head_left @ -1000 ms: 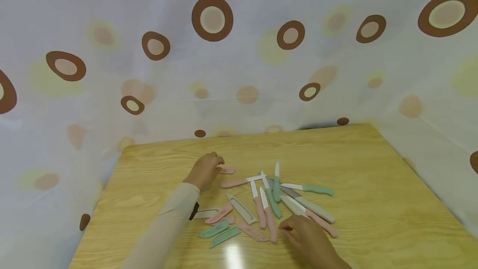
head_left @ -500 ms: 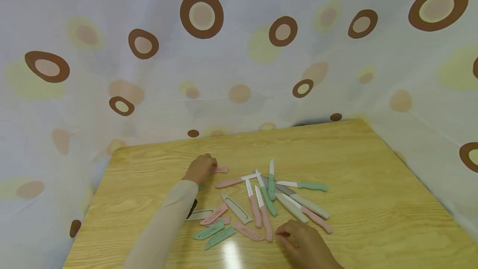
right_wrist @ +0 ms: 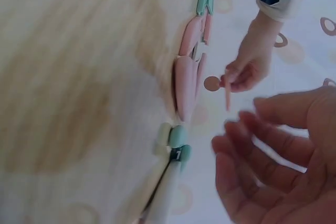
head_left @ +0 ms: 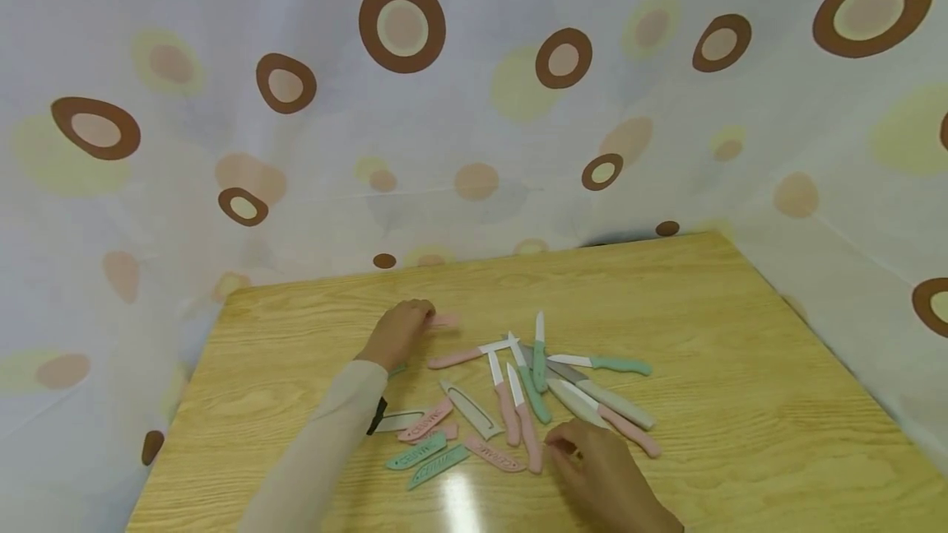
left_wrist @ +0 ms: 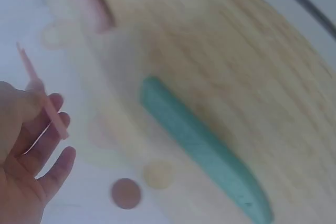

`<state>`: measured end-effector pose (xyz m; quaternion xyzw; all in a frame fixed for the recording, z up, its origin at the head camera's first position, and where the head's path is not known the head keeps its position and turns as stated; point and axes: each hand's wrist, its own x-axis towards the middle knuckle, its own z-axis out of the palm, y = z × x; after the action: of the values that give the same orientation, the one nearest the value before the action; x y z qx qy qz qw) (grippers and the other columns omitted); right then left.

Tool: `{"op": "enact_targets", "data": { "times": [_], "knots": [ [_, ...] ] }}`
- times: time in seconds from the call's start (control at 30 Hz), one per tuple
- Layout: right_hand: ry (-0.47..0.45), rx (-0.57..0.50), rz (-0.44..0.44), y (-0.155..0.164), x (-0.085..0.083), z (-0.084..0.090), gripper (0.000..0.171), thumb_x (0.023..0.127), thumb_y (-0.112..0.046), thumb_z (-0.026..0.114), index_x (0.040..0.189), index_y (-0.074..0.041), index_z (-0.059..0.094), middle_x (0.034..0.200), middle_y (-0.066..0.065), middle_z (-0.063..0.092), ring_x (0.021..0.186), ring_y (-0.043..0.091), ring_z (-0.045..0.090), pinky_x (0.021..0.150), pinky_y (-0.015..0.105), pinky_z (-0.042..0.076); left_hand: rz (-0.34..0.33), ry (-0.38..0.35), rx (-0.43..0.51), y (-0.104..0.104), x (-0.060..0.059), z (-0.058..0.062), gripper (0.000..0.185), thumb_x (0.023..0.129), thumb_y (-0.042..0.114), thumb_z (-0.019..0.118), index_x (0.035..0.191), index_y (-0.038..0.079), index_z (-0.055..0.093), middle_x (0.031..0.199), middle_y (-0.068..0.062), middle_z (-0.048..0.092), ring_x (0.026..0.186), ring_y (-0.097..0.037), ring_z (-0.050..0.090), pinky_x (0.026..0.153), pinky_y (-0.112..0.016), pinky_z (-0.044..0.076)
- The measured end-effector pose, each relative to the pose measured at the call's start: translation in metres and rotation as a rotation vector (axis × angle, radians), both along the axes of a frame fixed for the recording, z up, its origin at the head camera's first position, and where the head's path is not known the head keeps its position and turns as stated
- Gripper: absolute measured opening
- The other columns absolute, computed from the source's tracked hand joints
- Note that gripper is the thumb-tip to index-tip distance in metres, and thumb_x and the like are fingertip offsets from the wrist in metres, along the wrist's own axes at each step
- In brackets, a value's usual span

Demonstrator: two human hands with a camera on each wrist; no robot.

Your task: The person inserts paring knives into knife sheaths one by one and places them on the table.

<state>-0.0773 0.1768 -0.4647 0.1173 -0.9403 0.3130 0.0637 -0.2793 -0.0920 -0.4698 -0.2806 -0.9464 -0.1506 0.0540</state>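
My left hand pinches a pink knife sheath between thumb and fingers at the back left of the group. In the left wrist view the pink sheath is held edge-on, raised off the table. Below it lies a green sheath, mostly hidden behind my left wrist in the head view. My right hand holds nothing, its fingers loosely bent just right of a pink-handled paring knife. Closest to the left hand among the knives is another pink-handled knife.
Several bare knives with white blades cluster mid-table, including a green-handled knife and a grey-bladed knife. Grey, pink and green sheaths lie front left, among them a grey sheath and a green sheath. Patterned cloth encloses the wooden table.
My left hand has taken hold of the pink sheath and lifted it slightly from the table. My right hand has stayed nearly in place. The head view has shifted a little.
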Motion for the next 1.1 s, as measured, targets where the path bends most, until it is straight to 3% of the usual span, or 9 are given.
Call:
{"op": "enact_targets", "data": {
  "times": [0.1,0.2,0.33,0.43,0.63,0.87,1.1],
  "knots": [
    [0.011,0.091,-0.080,-0.007,-0.006,0.001,0.009,0.080,-0.008,0.076,0.085,-0.003,0.070,0.076,0.002,0.068,0.063,0.007,0.060,0.059,0.019,0.053,-0.037,0.072,0.131,0.000,0.012,0.014,0.019,0.094,0.010,0.060,0.109,0.000,0.063,0.103,-0.012,0.067,0.096,-0.028,0.063,0.086,-0.038,0.054],
    [-0.039,0.133,-0.100,-0.016,-0.012,0.000,0.019,0.083,-0.013,0.074,0.081,0.004,0.068,0.069,0.006,0.064,0.052,0.008,0.054,0.049,0.018,0.049,-0.062,0.139,0.224,-0.001,0.026,0.026,0.019,0.095,0.012,0.060,0.109,0.000,0.065,0.105,-0.012,0.067,0.097,-0.027,0.063,0.088,-0.040,0.053],
    [-0.119,0.111,-0.074,-0.027,-0.018,-0.005,0.027,0.085,-0.016,0.071,0.067,0.001,0.061,0.056,0.001,0.052,0.045,0.008,0.042,0.039,0.016,0.037,-0.072,0.250,0.248,-0.006,0.040,0.033,0.018,0.093,0.013,0.062,0.106,0.002,0.067,0.104,-0.010,0.069,0.096,-0.026,0.064,0.089,-0.042,0.052],
    [-0.097,0.132,-0.060,-0.032,-0.020,-0.010,0.030,0.083,-0.017,0.074,0.063,-0.004,0.055,0.052,-0.002,0.043,0.045,0.009,0.038,0.039,0.018,0.031,-0.075,0.298,0.257,-0.010,0.046,0.033,0.016,0.091,0.012,0.065,0.103,0.002,0.068,0.099,-0.009,0.069,0.093,-0.025,0.065,0.087,-0.043,0.052],
    [-0.104,0.132,-0.068,-0.033,-0.024,-0.018,0.028,0.083,-0.009,0.071,0.062,-0.004,0.054,0.052,-0.001,0.042,0.045,0.010,0.039,0.039,0.019,0.032,-0.066,0.280,0.270,-0.020,0.054,0.034,0.016,0.088,0.008,0.068,0.104,0.002,0.067,0.095,-0.008,0.069,0.087,-0.023,0.065,0.084,-0.044,0.052],
    [-0.149,0.089,-0.099,-0.030,-0.025,-0.019,0.024,0.072,0.003,0.063,0.057,-0.008,0.048,0.052,0.000,0.043,0.044,0.011,0.039,0.037,0.021,0.032,-0.028,0.221,0.284,-0.028,0.057,0.039,0.018,0.090,0.008,0.065,0.107,0.001,0.068,0.099,-0.010,0.070,0.085,-0.022,0.066,0.077,-0.034,0.055],
    [-0.149,0.067,-0.103,-0.023,-0.021,-0.011,0.024,0.074,0.002,0.064,0.058,-0.008,0.050,0.050,-0.003,0.041,0.042,0.008,0.036,0.037,0.016,0.028,-0.038,0.187,0.297,-0.026,0.059,0.040,0.018,0.092,0.009,0.063,0.108,0.002,0.067,0.101,-0.009,0.069,0.090,-0.022,0.065,0.079,-0.033,0.055]
  ]
}}
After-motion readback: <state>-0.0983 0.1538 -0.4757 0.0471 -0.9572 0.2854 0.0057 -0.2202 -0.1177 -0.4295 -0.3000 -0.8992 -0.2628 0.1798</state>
